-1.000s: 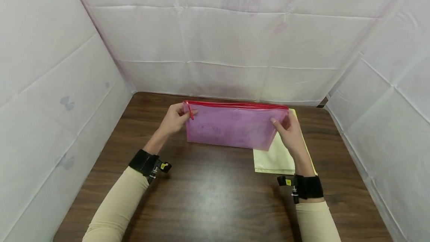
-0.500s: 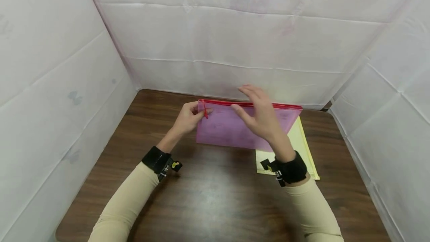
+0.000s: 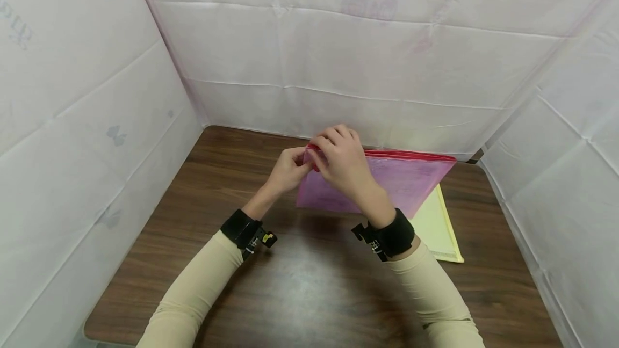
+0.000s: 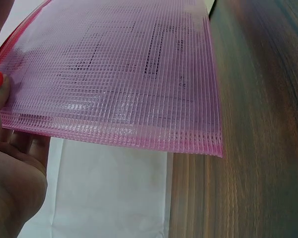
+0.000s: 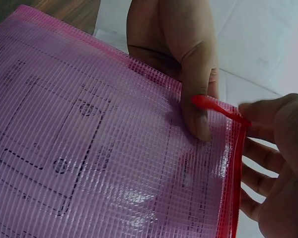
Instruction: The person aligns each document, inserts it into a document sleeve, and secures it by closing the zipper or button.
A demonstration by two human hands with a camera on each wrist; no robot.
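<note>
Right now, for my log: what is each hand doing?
Left hand: grips the pink mesh pouch at its corner.
Right hand: pinches the red zipper pull.

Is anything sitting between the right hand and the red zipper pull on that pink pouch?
Nothing visible does. The right hand is already at the red zipper pull at the corner of the pink mesh pouch; the left hand pinches that same corner.
</note>
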